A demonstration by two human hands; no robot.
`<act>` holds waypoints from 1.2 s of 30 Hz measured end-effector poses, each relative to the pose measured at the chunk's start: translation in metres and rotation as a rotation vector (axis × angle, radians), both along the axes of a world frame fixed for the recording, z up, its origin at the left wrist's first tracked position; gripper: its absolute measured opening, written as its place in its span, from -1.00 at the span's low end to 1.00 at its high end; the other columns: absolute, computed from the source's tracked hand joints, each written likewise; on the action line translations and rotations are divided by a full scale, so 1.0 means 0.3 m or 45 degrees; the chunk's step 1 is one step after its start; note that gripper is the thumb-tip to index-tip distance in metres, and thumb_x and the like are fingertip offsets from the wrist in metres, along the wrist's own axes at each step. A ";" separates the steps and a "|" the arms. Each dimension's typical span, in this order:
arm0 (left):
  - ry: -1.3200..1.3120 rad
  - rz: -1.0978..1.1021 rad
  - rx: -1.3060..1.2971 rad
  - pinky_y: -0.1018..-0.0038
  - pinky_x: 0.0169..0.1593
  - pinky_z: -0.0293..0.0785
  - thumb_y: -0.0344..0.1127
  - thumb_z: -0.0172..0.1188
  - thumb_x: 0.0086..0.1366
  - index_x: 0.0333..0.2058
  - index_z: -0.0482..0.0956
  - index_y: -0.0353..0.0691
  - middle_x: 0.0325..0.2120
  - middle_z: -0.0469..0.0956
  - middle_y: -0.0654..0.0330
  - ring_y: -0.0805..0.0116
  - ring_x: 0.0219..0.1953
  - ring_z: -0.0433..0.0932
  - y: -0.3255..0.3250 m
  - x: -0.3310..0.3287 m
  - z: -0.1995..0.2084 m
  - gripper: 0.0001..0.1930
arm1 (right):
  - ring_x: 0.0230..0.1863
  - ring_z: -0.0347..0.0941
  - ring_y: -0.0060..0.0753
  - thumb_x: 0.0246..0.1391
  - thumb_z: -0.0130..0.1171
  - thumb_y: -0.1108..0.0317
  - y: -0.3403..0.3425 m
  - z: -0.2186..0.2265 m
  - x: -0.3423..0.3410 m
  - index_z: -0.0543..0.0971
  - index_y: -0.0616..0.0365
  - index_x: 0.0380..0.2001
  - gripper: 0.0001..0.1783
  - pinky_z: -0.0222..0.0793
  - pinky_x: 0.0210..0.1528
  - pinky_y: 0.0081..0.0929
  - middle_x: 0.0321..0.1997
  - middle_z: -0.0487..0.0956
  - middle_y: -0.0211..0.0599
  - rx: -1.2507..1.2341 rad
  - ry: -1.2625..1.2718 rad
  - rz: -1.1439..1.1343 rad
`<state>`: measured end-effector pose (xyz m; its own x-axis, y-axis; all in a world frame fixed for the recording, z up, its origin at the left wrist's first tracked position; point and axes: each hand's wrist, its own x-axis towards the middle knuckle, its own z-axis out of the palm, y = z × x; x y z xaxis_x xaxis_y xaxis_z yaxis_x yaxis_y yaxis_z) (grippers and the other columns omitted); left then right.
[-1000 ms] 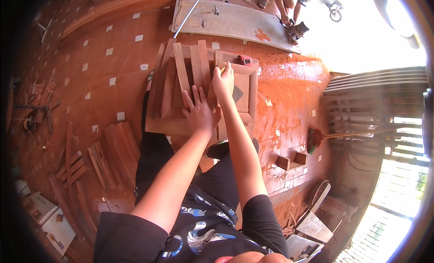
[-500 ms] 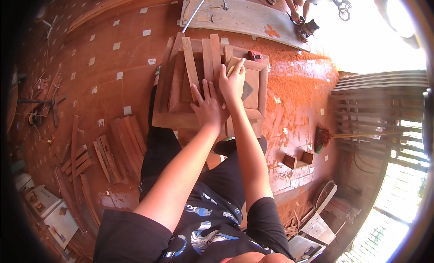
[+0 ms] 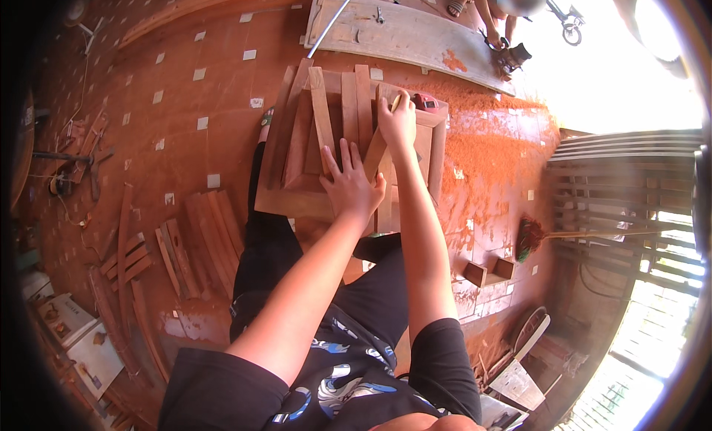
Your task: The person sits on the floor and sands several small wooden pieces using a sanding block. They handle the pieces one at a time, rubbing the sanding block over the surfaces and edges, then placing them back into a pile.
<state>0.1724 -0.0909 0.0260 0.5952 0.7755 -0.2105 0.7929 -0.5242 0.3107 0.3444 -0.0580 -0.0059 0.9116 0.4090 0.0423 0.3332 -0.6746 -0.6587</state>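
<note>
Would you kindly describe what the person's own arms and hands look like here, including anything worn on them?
Both forearms are bare from the short sleeves down. The left hand and the right hand wear no gloves, and no watch, ring or bracelet shows on either. The short sleeves belong to a black T-shirt with a blue and white print across the chest. No markings or bandages are visible on the arms.

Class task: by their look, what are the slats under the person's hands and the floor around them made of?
Slats: apparently bare, unvarnished wood; reddish-brown, sawn straight, with orange sawdust nearby. Floor: seemingly matt terracotta-coloured tile with small pale square inserts; the exact material is uncertain.
</note>
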 end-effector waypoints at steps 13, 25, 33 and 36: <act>-0.016 -0.016 -0.020 -0.33 0.29 0.24 0.18 0.21 0.22 0.49 0.07 -0.18 0.54 -0.03 0.15 -0.13 0.58 -0.24 0.014 0.000 0.012 -0.02 | 0.35 0.25 0.34 0.31 0.08 -0.06 -0.109 0.004 -0.201 -0.02 0.35 0.50 -0.04 0.22 0.39 -0.02 0.35 0.29 0.34 0.008 -0.046 0.121; -0.011 0.012 -0.037 -0.31 0.31 0.21 0.13 0.15 0.27 0.49 0.10 -0.19 0.55 -0.04 0.19 -0.04 0.59 -0.27 0.004 -0.004 0.006 -0.09 | 0.33 0.32 0.26 0.37 -0.02 -0.12 0.007 -0.003 0.014 0.20 0.28 0.43 -0.20 0.32 0.31 -0.01 0.32 0.37 0.25 0.014 0.036 0.081; -0.023 0.022 -0.059 -0.34 0.31 0.20 0.11 0.21 0.24 0.49 0.10 -0.19 0.55 -0.04 0.18 -0.10 0.59 -0.27 0.012 -0.004 0.019 -0.07 | 0.37 0.23 0.38 0.33 0.07 -0.06 -0.143 0.017 -0.243 -0.05 0.38 0.51 -0.03 0.21 0.39 0.02 0.35 0.28 0.40 -0.007 -0.051 0.225; -0.009 0.012 -0.028 -0.33 0.30 0.22 0.07 0.19 0.26 0.49 0.10 -0.19 0.55 -0.04 0.17 -0.12 0.58 -0.25 0.012 -0.003 0.016 -0.09 | 0.37 0.22 0.39 0.37 0.02 -0.07 -0.119 0.025 -0.226 -0.05 0.43 0.49 -0.05 0.18 0.41 0.01 0.36 0.26 0.43 -0.004 0.026 0.198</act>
